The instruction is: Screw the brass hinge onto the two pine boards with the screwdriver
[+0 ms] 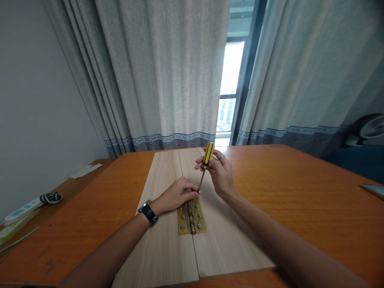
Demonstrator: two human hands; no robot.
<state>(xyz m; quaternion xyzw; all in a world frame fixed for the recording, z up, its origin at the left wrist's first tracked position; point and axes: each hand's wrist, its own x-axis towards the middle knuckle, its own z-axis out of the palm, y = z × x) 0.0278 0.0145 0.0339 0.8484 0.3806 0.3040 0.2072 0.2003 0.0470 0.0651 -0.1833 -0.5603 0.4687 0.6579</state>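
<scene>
A screwdriver (209, 155) with a yellow and black handle is held in my right hand (221, 172), its shaft slanting down and its handle tilted up. The tip meets a small screw (199, 192) at the far right corner of a brass hinge (192, 218). My left hand (181, 193) lies over the far part of the hinge, with thumb and fingertips closed around that screw. Several other screws stand in the near holes of the hinge. The hinge spans the seam between a left wooden board (162, 244) and a right wooden board (228, 240).
The boards lie on an orange-brown wooden table (288, 192). On a lower surface at left are a power strip (25, 210) with a coiled cord and a white paper (86, 171). Grey curtains (174, 72) hang behind. A fan-like object (372, 130) stands far right.
</scene>
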